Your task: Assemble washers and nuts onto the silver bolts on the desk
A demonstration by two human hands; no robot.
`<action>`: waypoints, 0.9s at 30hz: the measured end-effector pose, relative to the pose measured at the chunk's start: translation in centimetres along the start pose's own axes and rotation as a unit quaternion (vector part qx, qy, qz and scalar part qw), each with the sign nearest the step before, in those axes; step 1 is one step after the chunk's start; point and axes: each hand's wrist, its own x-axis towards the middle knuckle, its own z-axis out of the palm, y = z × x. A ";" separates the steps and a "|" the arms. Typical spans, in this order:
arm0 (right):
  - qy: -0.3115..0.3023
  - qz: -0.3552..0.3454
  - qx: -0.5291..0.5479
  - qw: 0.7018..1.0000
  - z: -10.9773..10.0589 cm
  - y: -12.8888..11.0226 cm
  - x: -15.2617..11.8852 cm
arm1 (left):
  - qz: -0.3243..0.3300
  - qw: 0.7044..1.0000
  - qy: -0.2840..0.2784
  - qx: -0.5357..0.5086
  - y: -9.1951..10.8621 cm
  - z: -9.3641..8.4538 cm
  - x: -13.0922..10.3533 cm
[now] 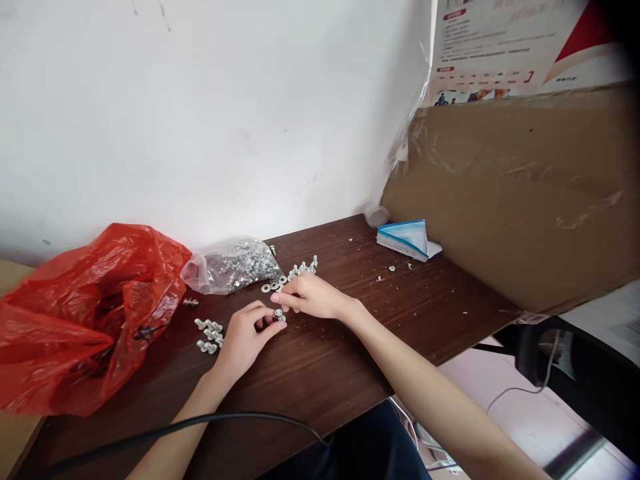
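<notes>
The left hand (246,331) partly hides a metal fastener (279,313).

Brt, soft light; sheen on red bag (75,293); top-R corner dark; poster text (470,47) blurry.

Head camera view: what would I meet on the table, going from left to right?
Red plastic bag → cluster of small bolts → left hand → right hand → blue-and-white packet.

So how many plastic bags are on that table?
2: the red bag at the left of the table, and the clear bag of small metal parts just right of it. Any tucked inside the red one would be hidden.
</notes>
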 end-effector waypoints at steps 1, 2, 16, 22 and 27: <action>0.003 0.003 -0.005 1.000 0.0 0.0 0.0 | 0.002 1.000 0.002 0.000 0.0 0.0 0.0; 0.005 0.003 -0.009 1.000 0.0 -0.1 0.0 | 0.006 1.000 0.002 0.000 0.0 0.0 -0.1; -0.009 -0.009 0.052 0.999 -0.5 -0.2 -0.2 | -0.009 0.999 0.042 0.020 -0.3 0.0 0.0; -0.045 0.007 0.077 0.996 -0.5 -0.4 -0.2 | -0.012 0.999 0.029 0.014 -0.4 0.0 0.1; -0.026 0.013 0.073 0.997 -0.5 -0.2 -0.3 | -0.022 0.999 0.030 0.016 -0.4 0.0 0.1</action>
